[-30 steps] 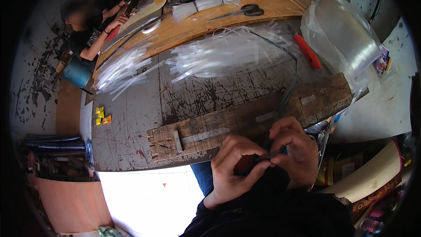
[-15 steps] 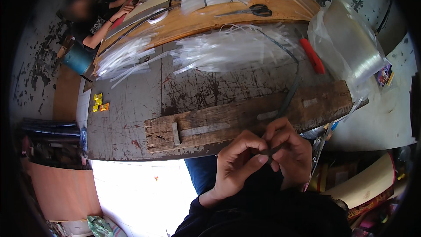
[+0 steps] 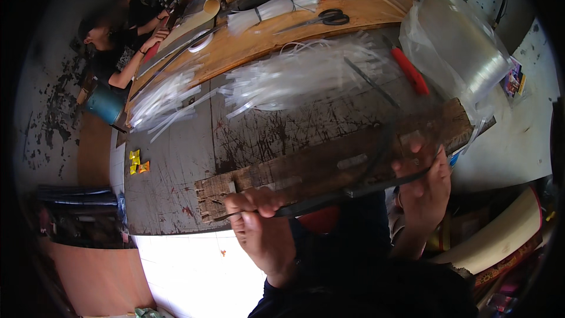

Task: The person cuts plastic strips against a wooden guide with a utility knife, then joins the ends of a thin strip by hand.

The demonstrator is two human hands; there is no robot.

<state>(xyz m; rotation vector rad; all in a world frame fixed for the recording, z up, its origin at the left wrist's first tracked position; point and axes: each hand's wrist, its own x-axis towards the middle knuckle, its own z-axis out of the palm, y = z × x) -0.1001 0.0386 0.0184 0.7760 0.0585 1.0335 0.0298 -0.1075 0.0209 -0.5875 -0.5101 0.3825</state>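
Note:
A long dark grey strip (image 3: 312, 203) is stretched between my two hands, just over the near edge of a worn wooden board (image 3: 318, 171). My left hand (image 3: 265, 241) pinches it near the board's left end, a short tip poking out past the fingers. At the other side my right hand (image 3: 426, 200) grips it with thumb and fingers, slightly blurred. A loose length of the strip seems to loop up over the board, smeared by motion. Beyond the board lie a heap of clear plastic strips (image 3: 294, 76) and a red-handled tool (image 3: 410, 70).
A smaller pile of clear strips (image 3: 162, 103) sits to the left, near yellow and orange wrapped sweets (image 3: 138, 162). Black scissors (image 3: 333, 17) and a tied strip bundle (image 3: 265, 15) rest farther back. A large clear plastic roll (image 3: 465, 53) stands right. Another person (image 3: 115, 53) works far left.
My hands were close together, pinching the strip over the board's near edge. They have moved apart, left and right, drawing the strip out between them. The view has shifted slightly.

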